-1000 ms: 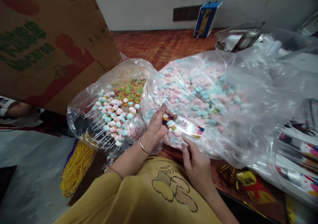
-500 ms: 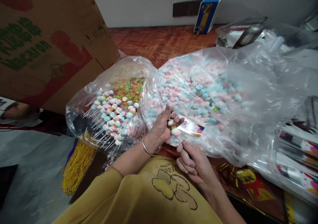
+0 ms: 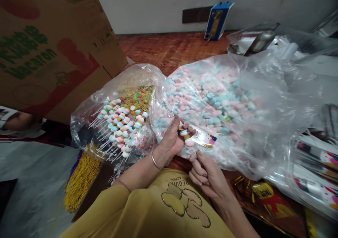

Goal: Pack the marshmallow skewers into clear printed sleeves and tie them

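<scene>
My left hand (image 3: 173, 137) is closed round a marshmallow skewer (image 3: 188, 141) with white, pink and coloured pieces, and a small clear printed bag (image 3: 206, 138) sticks out past its fingers. Below it, my right hand (image 3: 202, 169) pinches the thin stick under the marshmallows. To the left lies a pile of finished marshmallow skewers (image 3: 123, 125), their white sticks pointing left, beside colourful cereal rings (image 3: 139, 97) in a clear bag. Just beyond my hands spreads a big clear bag of loose pink, blue and white marshmallows (image 3: 200, 90).
A large cardboard box (image 3: 84, 30) stands at the left. At the back is a blue device (image 3: 219, 21) on the reddish wooden table (image 3: 158, 46). A clear container (image 3: 293, 160) with printed bags lies right. Gold fringe (image 3: 83, 181) hangs lower left. Another person's arm (image 3: 18, 120) shows far left.
The view has tipped slightly, so the scene sits a little lower. Both hands keep their hold, and the stick between the skewer and my right hand shows more clearly.
</scene>
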Demonstrator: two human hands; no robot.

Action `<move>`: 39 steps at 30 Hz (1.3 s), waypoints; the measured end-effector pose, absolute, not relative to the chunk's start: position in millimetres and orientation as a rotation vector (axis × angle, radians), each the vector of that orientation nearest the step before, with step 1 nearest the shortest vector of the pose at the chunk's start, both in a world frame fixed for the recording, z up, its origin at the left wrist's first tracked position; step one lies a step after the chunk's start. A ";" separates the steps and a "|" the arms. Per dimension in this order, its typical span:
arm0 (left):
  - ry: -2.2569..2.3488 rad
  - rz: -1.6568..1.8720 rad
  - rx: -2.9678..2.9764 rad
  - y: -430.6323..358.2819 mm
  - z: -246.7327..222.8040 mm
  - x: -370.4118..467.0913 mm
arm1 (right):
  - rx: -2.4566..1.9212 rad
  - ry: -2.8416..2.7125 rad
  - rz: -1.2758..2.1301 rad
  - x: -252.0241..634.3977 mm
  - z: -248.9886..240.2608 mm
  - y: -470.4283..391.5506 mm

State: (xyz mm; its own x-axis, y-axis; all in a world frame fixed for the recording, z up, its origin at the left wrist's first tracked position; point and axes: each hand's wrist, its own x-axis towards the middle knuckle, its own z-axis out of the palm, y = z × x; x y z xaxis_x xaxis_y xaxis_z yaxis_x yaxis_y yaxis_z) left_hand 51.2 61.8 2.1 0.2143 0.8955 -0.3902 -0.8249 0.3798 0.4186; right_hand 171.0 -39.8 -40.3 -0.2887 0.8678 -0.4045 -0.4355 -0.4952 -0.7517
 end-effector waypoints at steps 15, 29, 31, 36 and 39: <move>0.802 1.147 0.073 62.2 10.4 54.1 | -1.389 -1.600 0.579 181.3 -63.0 -33.5; 0.756 1.198 0.201 55.6 -1.7 63.5 | -1.425 -1.471 0.590 173.8 -53.3 -20.1; 0.718 1.208 0.252 58.2 1.4 56.4 | -1.363 -1.444 0.735 175.9 -51.3 -20.2; 0.539 1.240 0.322 69.8 8.8 34.3 | -1.090 -0.878 1.536 174.4 -42.4 -23.8; 0.510 1.231 0.258 73.9 5.1 31.4 | -0.873 -0.591 1.873 170.9 -38.4 -25.4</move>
